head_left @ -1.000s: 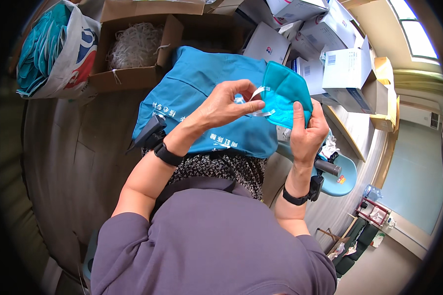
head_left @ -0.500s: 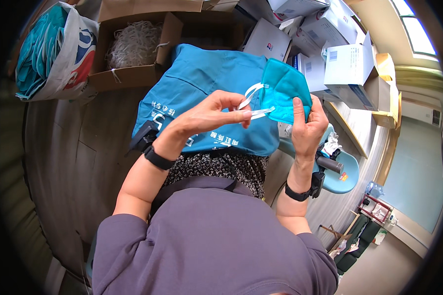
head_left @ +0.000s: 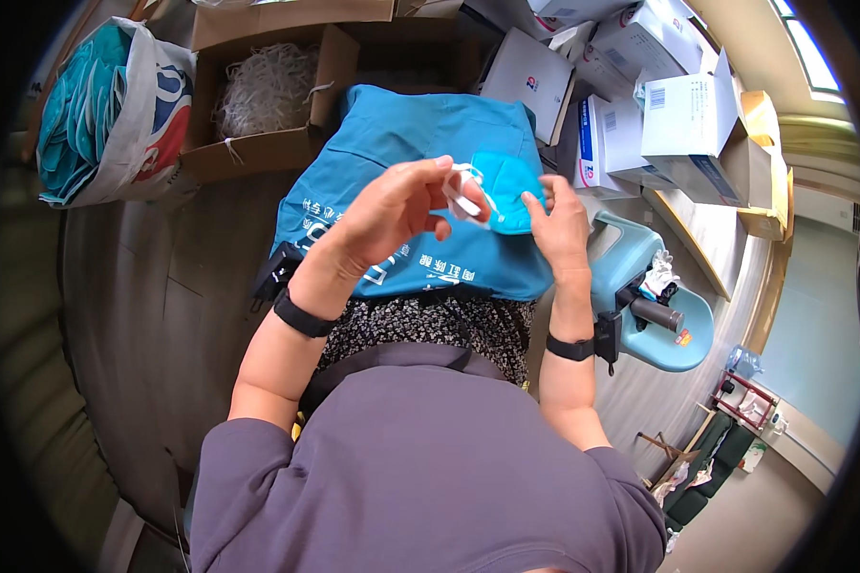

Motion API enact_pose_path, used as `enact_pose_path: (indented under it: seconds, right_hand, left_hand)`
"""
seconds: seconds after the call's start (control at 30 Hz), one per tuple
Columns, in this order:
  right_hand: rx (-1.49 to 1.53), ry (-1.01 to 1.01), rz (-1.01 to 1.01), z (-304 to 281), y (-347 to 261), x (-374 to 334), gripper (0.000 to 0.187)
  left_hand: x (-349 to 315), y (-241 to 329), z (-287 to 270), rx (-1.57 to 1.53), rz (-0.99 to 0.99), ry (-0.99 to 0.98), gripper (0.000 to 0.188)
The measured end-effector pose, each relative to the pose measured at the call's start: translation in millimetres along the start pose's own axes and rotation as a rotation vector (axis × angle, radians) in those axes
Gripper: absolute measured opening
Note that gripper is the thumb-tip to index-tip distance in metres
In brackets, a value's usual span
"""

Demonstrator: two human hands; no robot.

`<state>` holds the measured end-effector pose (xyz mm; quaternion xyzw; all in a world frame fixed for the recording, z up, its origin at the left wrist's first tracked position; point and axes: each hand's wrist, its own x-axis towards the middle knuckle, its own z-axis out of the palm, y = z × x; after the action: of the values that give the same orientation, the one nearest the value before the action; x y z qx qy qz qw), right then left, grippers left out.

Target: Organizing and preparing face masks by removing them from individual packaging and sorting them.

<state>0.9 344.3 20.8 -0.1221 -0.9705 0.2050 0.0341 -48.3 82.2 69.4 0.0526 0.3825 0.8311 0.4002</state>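
Observation:
A turquoise face mask [head_left: 509, 186] with a padded, cup-like body is held over a blue printed cloth [head_left: 420, 143] on my lap. My right hand [head_left: 558, 224] grips the mask's right edge, thumb on the near side. White ear loops [head_left: 463, 194] hang at the mask's left side, around the fingertips of my left hand [head_left: 401, 205]. Those fingers are curled and partly hidden by the loops, and slightly blurred. Both wrists wear black bands with small devices.
Far left stands a white bag [head_left: 148, 115] stuffed with turquoise masks. Beside it, a cardboard box [head_left: 215, 158] contains a tangle of white straps. White cartons [head_left: 688, 124] are piled at the far right. A light-blue plastic stool [head_left: 674, 339] stands right of my lap.
The mask has moved left and a little down with my right hand. My left fingers have gone from pinching the stretched loops to having them gathered around the fingertips.

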Motion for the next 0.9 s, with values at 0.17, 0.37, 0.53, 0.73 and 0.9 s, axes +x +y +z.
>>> enact_pose_path:
  seconds: [0.17, 0.37, 0.53, 0.73, 0.9]
  right_hand:
    - [0.903, -0.141, -0.043, -26, -59, -3, 0.040]
    - [1.171, -0.593, -0.143, -15, -59, 1, 0.026]
    - [1.075, -0.421, -0.081, -21, -59, -4, 0.016]
    - [1.001, 0.078, -0.041, -13, -50, 4, 0.023]
    - [1.020, 0.040, -0.086, -20, -58, 6, 0.023]
  left_hand:
    - [2, -8, 3, 0.059, -0.164, 0.049, 0.041]
    - [-2, -2, 4, 0.256, -0.184, -0.014, 0.033]
    - [-4, -12, 12, 0.289, -0.127, 0.036, 0.036]
    - [3, -21, 23, 0.226, -0.210, -0.037, 0.040]
    - [2, -22, 20, 0.065, -0.232, -0.100, 0.053]
